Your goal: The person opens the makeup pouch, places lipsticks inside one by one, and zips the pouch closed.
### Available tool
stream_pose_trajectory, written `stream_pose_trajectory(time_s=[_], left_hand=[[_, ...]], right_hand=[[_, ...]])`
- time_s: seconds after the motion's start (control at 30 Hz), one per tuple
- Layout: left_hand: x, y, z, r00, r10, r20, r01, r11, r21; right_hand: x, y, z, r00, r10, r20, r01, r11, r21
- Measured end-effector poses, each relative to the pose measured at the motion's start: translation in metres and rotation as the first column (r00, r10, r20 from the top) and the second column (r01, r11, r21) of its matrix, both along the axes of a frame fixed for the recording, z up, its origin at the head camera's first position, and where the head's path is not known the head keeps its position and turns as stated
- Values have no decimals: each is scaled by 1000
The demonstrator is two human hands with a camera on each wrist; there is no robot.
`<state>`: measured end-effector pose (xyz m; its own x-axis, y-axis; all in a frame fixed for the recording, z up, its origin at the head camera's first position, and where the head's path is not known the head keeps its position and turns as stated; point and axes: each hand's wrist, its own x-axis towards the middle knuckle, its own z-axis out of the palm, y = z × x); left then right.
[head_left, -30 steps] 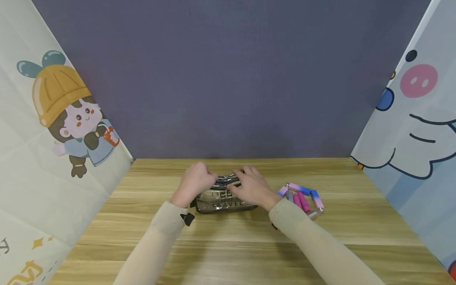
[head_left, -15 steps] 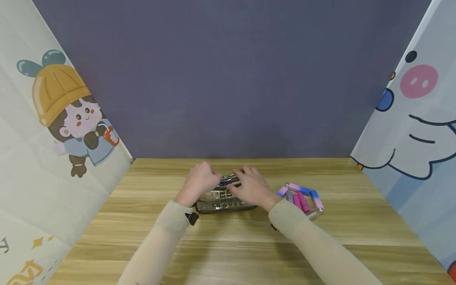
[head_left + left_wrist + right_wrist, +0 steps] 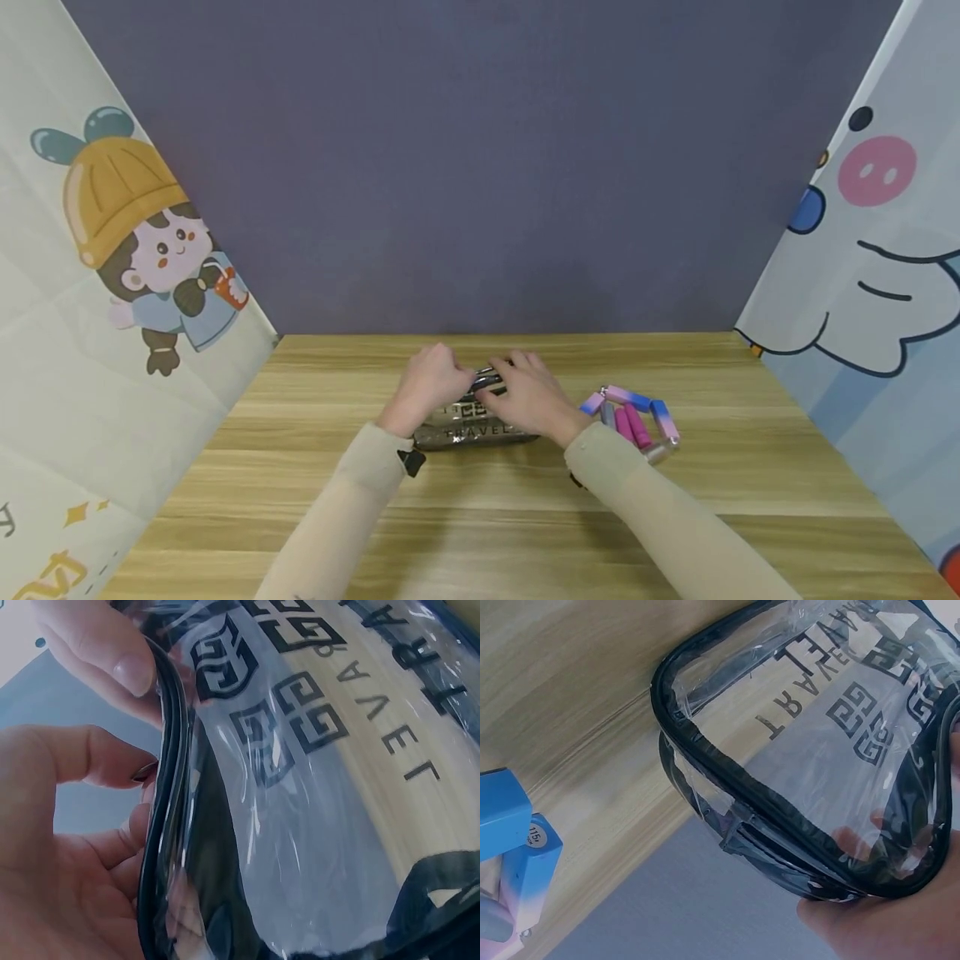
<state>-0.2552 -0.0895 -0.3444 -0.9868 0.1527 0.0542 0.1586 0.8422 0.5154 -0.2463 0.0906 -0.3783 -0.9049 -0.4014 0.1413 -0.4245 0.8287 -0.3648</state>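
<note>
Filling background: dark purple-grey panel (image 3: 480, 167). Below: wood-grain tabletop (image 3: 480, 521). Near tabletop's middle: clear pouch (image 3: 480, 435), black-trimmed, printed TRAVEL. On pouch's far edge: left hand (image 3: 431, 383), finger and thumb pinching that edge; right hand (image 3: 531, 397), gripping edge alongside. Right of pouch, near right hand: pink-and-blue boxes (image 3: 663, 419). Among boxes: two magenta tubes (image 3: 638, 426), lying side by side. On one box, in right-wrist view: small round pale label (image 3: 536, 835).

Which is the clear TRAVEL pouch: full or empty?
Empty, it seems: the wrist views see through the clear pouch to the tabletop, with nothing showing inside.
</note>
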Motion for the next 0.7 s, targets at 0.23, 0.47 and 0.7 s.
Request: stream_pose_trajectory(time_s=[0.23, 0.47, 0.7], left_hand=[[-1, 4, -1, 1000, -6, -23, 6, 1000, -29], [1, 5, -1, 1000, -7, -22, 7, 1000, -17], [0, 4, -2, 999, -15, -31, 15, 1000, 1]], right_hand=[[0, 0, 0, 1000, 3, -7, -3, 1000, 11], [0, 0, -2, 1000, -5, -1, 5, 1000, -11], [0, 1, -5, 1000, -4, 3, 4, 999, -48]])
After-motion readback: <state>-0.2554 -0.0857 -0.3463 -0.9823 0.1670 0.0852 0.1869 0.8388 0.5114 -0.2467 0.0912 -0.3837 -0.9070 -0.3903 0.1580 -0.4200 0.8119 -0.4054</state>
